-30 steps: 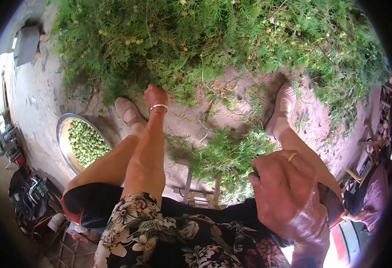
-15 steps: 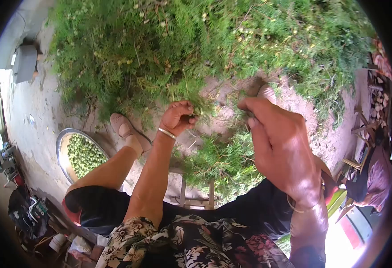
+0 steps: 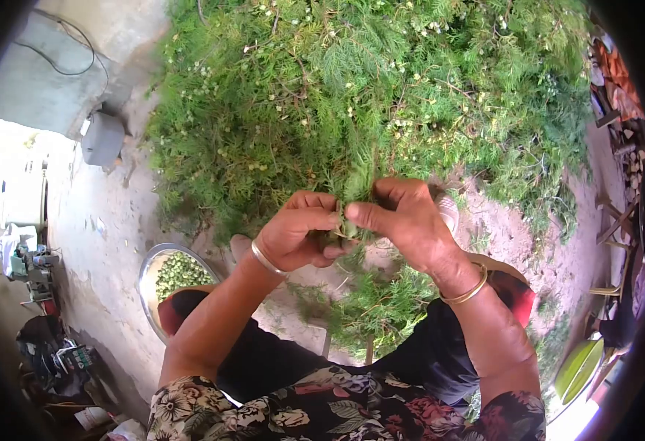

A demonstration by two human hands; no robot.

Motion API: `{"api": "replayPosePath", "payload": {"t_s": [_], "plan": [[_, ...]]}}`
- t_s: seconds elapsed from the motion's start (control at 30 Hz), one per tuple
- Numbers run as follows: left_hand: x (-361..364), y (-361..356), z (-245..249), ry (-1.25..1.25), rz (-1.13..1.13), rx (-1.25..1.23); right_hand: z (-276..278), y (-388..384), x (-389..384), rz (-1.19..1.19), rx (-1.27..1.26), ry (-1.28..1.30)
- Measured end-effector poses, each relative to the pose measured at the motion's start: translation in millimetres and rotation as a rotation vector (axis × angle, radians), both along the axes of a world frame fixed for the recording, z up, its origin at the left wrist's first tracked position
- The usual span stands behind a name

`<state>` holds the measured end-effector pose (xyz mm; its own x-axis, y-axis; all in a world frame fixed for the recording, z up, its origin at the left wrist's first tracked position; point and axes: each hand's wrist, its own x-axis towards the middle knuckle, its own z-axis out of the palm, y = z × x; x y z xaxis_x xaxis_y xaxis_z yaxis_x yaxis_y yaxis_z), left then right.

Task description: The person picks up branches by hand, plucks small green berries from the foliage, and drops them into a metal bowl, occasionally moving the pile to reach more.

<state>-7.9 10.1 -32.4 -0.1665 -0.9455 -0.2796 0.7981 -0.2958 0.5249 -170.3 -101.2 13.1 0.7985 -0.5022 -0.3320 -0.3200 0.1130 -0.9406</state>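
My left hand (image 3: 296,231) and my right hand (image 3: 416,226) meet in front of me, both closed with thumb and fingers pinching a green evergreen sprig (image 3: 361,176). Its feathery tip points away from me, and its lower part is partly hidden by my fingers. Just beyond lies a big pile of cut evergreen branches (image 3: 263,110) dotted with small pale cones. To the left of my knee stands a metal basin (image 3: 146,288) holding many small green cones (image 3: 181,270).
Loose green sprigs (image 3: 381,305) lie on the ground between my legs. A grey box-like object (image 3: 103,140) stands by the left wall. Clutter and a small machine (image 3: 39,264) line the left side; stacked firewood (image 3: 635,169) and wooden frames are at the right.
My right hand has come down and left to join my left hand at the sprig. Before, the hands were apart, the left one pinching a bit of greenery. The view has shifted too.
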Motion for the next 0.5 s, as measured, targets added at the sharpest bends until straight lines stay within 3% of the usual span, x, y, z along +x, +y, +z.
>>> {"api": "replayPosePath", "payload": {"t_s": [0.07, 0.23, 0.33, 0.4, 0.5], "plan": [[-8.7, 1.7, 17.5, -0.139, -0.011, 0.181, -17.9, 2.7, 2.4, -0.198, 0.058, -0.163], [-17.2, 9.7, -2.5, -0.118, 0.076, 0.141, -18.7, -1.6, -1.9, -0.129, -0.166, 0.033], [-28.1, 7.3, -9.4, -0.192, 0.068, 0.115, -16.4, -0.1, 1.0, -0.191, -0.015, 0.081], [-36.0, 4.3, -19.3, -0.297, 0.205, 0.120, -14.3, 0.8, 4.7, -0.328, 0.272, 0.042], [-18.6, 8.5, -8.5, -0.293, 0.092, 0.164, -20.6, -6.2, 5.2, -0.374, 0.380, 0.003]]}}
